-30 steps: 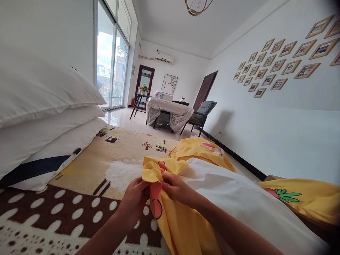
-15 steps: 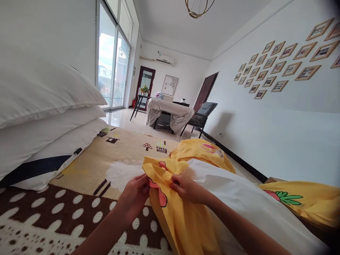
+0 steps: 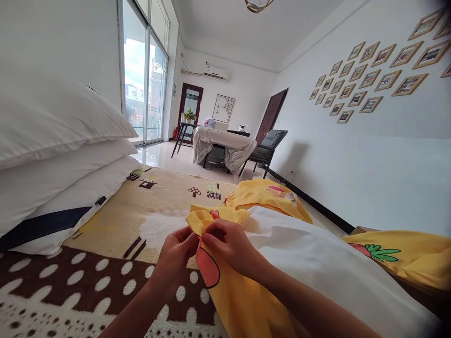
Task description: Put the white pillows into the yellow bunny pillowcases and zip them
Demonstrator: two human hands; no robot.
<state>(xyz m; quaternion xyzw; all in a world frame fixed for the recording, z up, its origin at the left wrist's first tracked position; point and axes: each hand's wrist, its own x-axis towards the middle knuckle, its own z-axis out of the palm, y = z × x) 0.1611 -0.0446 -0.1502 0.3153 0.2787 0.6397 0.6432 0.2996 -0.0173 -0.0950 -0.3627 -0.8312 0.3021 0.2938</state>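
A yellow pillowcase (image 3: 243, 300) with a pink printed shape lies bunched partly over a white pillow (image 3: 303, 249). My left hand (image 3: 179, 253) pinches the edge of the yellow cloth near the middle of the view. Right beside it, my right hand (image 3: 229, 246) pinches the same edge, its fingertips almost touching those of the left. The cloth's upper corner stands up above both hands. Whatever lies between the fingertips is hidden.
White pillows (image 3: 63, 136) are stacked at the left on a patterned brown and cream blanket (image 3: 105, 267). Other yellow cloths lie beyond the white pillow (image 3: 268, 195) and at the right (image 3: 419, 258). Farther off stand a covered table (image 3: 225, 138) and a black chair (image 3: 269, 145).
My right hand has moved left along the yellow cloth to meet my left hand. The pink shape now hangs more spread out below them. The view has shifted slightly.
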